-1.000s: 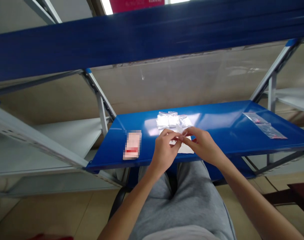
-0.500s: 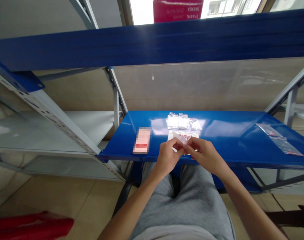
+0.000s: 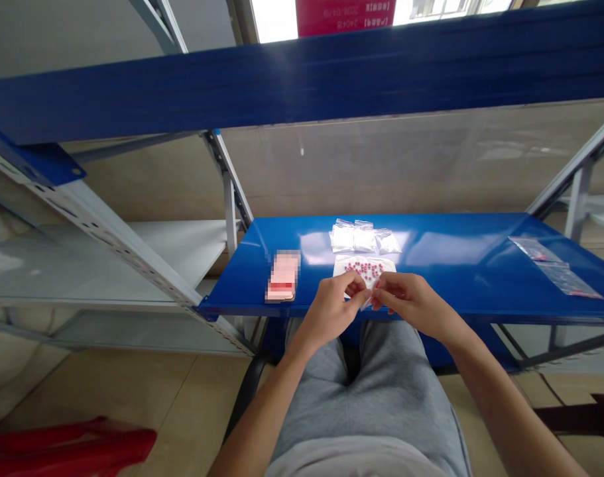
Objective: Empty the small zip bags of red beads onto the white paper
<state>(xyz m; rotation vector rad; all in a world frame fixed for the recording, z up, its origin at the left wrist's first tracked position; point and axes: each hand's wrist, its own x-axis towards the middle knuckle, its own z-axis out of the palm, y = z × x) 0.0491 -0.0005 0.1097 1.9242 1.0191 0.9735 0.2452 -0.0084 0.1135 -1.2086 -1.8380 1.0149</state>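
Note:
Close together at the front edge of the blue shelf, both my hands are pinched. Between the fingertips of my left hand (image 3: 337,301) is a small clear plastic bag (image 3: 365,305), mostly hidden by the fingers. My right hand (image 3: 406,299) has its thumb and fingers closed just beside it; what they grip is too small to make out. Right behind the hands lies a white tray or sheet (image 3: 339,266) with several small red beads (image 3: 365,268) scattered on it.
Several white-filled zip bags (image 3: 354,237) lie behind the beads. A pixelated pink, phone-like thing (image 3: 283,275) is on the left of the blue shelf (image 3: 451,265). Two flat clear bags (image 3: 555,268) rest at the right. A blue beam (image 3: 302,83) crosses overhead.
The clear bag, earlier raised over the beads, is now lower between my fingers, and more beads show. My right hand has shifted slightly right. The view has moved a little.

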